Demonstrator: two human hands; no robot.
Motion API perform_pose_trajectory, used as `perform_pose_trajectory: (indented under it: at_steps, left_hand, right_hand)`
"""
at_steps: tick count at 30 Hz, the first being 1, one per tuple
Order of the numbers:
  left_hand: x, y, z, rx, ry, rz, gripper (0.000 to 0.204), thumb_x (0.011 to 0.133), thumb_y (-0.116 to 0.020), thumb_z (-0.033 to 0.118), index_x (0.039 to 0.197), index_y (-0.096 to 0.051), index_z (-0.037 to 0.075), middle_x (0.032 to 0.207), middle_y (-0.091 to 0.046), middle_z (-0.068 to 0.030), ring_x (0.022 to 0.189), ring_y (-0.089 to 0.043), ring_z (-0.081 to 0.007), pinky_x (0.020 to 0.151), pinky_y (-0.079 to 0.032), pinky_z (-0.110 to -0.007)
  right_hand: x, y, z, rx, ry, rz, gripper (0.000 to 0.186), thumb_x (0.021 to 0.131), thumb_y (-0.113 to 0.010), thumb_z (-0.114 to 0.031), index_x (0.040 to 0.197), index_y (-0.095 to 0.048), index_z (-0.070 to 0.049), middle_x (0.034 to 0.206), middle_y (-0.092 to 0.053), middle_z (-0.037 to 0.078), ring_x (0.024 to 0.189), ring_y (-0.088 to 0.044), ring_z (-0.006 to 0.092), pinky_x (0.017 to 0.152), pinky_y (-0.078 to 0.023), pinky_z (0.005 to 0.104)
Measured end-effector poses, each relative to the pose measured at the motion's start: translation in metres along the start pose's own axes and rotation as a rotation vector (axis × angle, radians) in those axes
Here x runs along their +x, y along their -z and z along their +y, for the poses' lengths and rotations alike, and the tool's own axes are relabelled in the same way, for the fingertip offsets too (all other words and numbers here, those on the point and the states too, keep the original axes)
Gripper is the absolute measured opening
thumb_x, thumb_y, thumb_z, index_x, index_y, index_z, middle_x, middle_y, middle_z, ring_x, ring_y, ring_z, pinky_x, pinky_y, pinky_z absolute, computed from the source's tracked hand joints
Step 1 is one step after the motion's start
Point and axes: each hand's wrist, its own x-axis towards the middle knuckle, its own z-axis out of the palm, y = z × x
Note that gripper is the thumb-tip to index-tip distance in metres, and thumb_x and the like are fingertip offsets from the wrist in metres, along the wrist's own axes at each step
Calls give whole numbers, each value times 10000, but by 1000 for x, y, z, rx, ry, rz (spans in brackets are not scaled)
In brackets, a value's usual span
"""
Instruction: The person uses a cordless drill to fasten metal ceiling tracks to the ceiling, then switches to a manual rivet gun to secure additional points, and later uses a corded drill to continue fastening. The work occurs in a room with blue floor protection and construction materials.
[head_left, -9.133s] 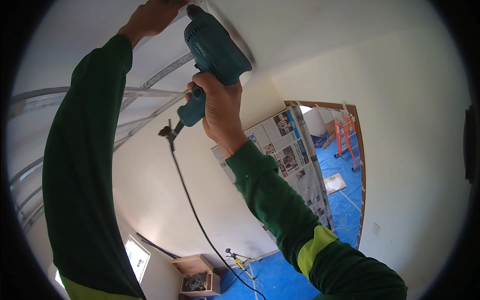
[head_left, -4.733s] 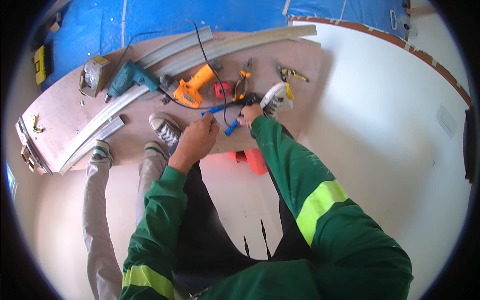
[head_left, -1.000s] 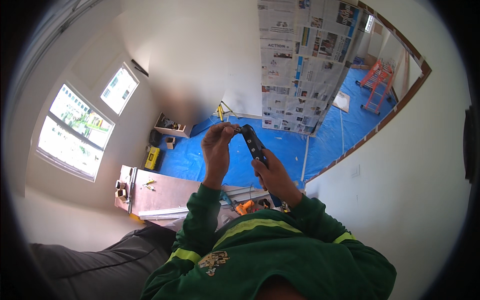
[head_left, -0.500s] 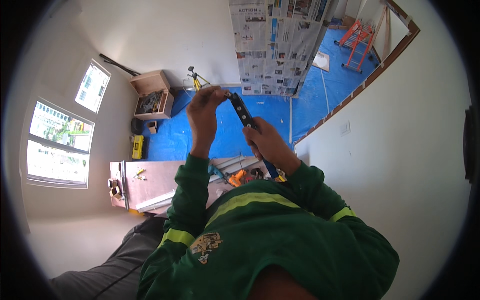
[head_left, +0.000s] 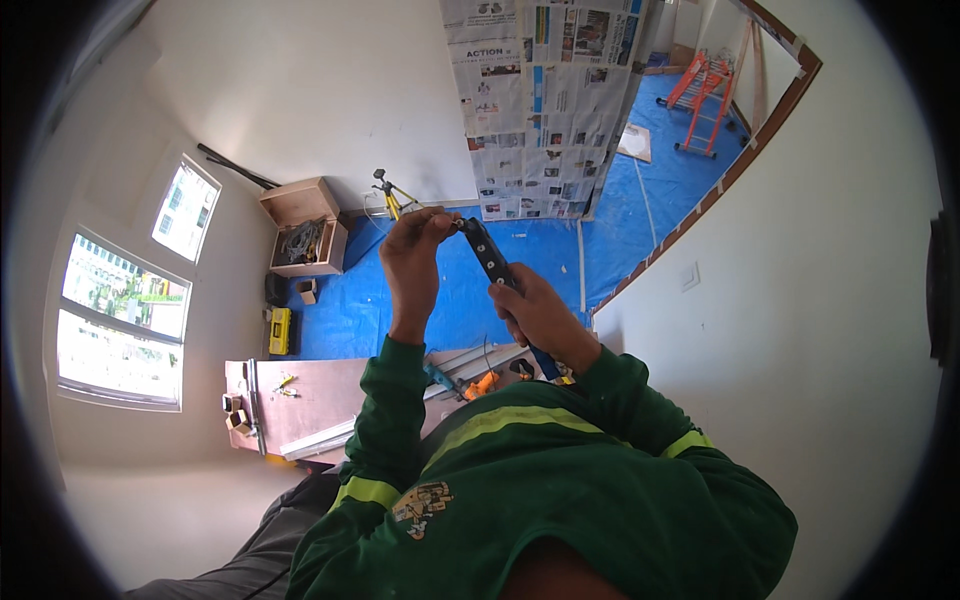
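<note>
My right hand (head_left: 545, 315) is wrapped round a hand riveter (head_left: 486, 254), a long black tool with several silver round fittings along its body. A blue handle (head_left: 545, 364) shows below that hand. The tool tilts up and to the left, and its far end points at my left hand (head_left: 412, 265). Thumb and fingertips of the left hand are pinched together right at that end, around a small shiny piece too tiny to name. The fingers hide most of it.
Below my arms a brown work table (head_left: 325, 385) carries metal profiles (head_left: 320, 438), an orange power tool (head_left: 482, 386) and a teal power tool (head_left: 438, 377). Beyond are blue floor sheeting (head_left: 380, 300), a wooden box (head_left: 305, 235), a yellow toolbox (head_left: 281, 330), a tripod (head_left: 388, 192), a newspaper-covered panel (head_left: 550, 110) and a red ladder (head_left: 704, 100).
The whole view has tilted, so the room and both hands sit lower in the picture. The hands keep the same hold on the hand riveter and at its tip.
</note>
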Motion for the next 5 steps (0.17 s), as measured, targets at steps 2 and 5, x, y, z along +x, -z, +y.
perform_pose_trajectory:
  at_steps: [2, 5]
  left_hand:
    - [3, -2, -1, 73, -10, 0, 131, 988, -731, 26, 1104, -735, -36, 1017, -784, -126, 985, -762, -210, 945, -632, -369]
    - [8, -8, -1, 44, 15, 8, 141, 992, -728, 29, 1109, -732, -50, 1045, -790, -138, 992, -764, -221, 958, -626, -377]
  right_hand:
    - [3, 2, 1, 3, 3, 8, 235, 1063, -622, -255, 1087, -527, -42, 763, -561, 24, 473, -501, 91, 415, -409, 278]
    - [8, 8, 2, -42, 17, 15, 225, 1066, -612, -252, 1090, -530, -45, 770, -583, 36, 476, -525, 106, 415, -414, 283]
